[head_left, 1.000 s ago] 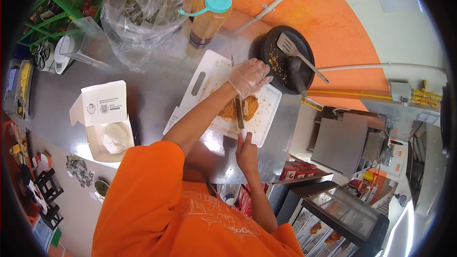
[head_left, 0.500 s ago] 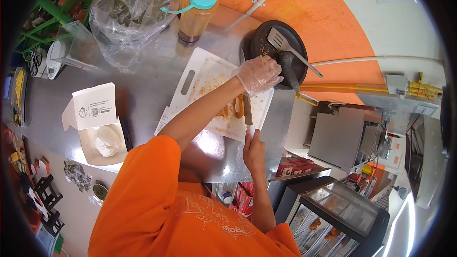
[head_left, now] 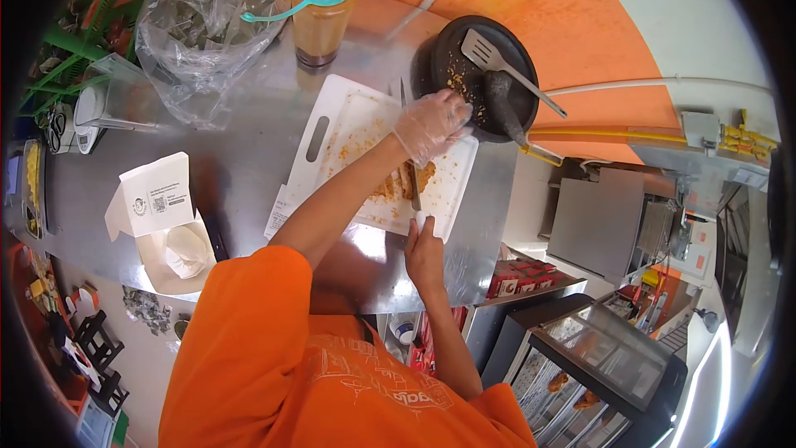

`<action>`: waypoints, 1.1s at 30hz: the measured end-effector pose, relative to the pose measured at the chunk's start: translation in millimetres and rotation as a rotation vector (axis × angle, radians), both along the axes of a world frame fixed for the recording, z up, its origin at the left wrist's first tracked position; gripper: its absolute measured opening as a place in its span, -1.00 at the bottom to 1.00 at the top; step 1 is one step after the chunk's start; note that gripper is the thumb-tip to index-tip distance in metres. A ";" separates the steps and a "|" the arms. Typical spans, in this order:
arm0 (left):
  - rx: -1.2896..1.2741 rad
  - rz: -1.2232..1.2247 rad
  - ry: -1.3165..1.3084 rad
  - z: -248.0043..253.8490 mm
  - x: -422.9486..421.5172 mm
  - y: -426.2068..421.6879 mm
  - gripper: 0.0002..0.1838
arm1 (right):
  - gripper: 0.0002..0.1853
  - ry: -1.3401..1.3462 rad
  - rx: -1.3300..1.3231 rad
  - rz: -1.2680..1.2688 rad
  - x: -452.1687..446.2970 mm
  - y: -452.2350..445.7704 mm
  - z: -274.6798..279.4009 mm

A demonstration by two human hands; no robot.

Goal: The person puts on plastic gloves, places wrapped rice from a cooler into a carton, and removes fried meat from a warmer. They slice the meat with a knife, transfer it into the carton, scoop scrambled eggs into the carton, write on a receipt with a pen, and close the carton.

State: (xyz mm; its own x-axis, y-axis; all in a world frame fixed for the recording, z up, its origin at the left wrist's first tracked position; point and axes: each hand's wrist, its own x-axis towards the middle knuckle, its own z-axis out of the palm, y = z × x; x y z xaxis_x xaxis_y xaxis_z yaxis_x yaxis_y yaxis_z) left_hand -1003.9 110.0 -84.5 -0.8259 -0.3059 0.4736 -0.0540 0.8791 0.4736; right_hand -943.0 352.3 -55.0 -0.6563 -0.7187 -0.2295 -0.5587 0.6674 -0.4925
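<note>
My right hand (head_left: pixel 424 254) grips the white handle of a knife (head_left: pixel 417 202). The blade passes through sliced, golden-brown fried food (head_left: pixel 390 190) on a white cutting board (head_left: pixel 454 207) scattered with crumbs. My left hand (head_left: pixel 429 126), in a clear plastic glove, is curled over the blade at the upper end of the food, and the knife tip shows beyond it. Its palm side is hidden, so what its bent fingers hold cannot be made out.
A dark stone mortar (head_left: pixel 525 50) with a pestle and slotted spatula (head_left: pixel 516 73) stands beyond the board. An open carton (head_left: pixel 157 197) holds a white wrapped lump. Farther back are a clear plastic bag (head_left: pixel 199 41), capped bottles (head_left: pixel 322 21) and a scale (head_left: pixel 86 120).
The knife has shifted across the food, first right, then back left, with both hands following. The food shows more separate slices. The whole view has also shifted slightly.
</note>
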 end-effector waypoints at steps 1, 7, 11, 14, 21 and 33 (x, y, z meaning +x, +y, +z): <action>-0.012 0.005 0.021 -6.3 -1.4 1.4 -0.56 | -0.71 -0.005 0.012 -0.002 0.3 2.9 -5.2; 0.043 -0.005 0.057 2.5 -9.0 1.5 -0.48 | -0.70 -0.091 -0.021 -0.002 -11.3 3.6 4.5; 0.069 0.028 0.141 35.3 -8.0 1.3 -0.50 | -0.72 -0.054 0.000 -0.020 -16.8 -1.7 32.6; 0.062 0.003 0.117 46.4 -17.9 1.4 -0.51 | -0.73 -0.055 -0.020 -0.032 -27.2 -1.0 37.0; 0.068 0.015 0.041 16.6 -24.5 11.8 -0.48 | -0.74 -0.070 -0.008 -0.012 -31.4 5.6 12.6; -0.019 -0.001 0.002 9.0 -28.8 6.6 -0.43 | -0.72 -0.024 0.044 0.000 -43.7 -0.6 32.4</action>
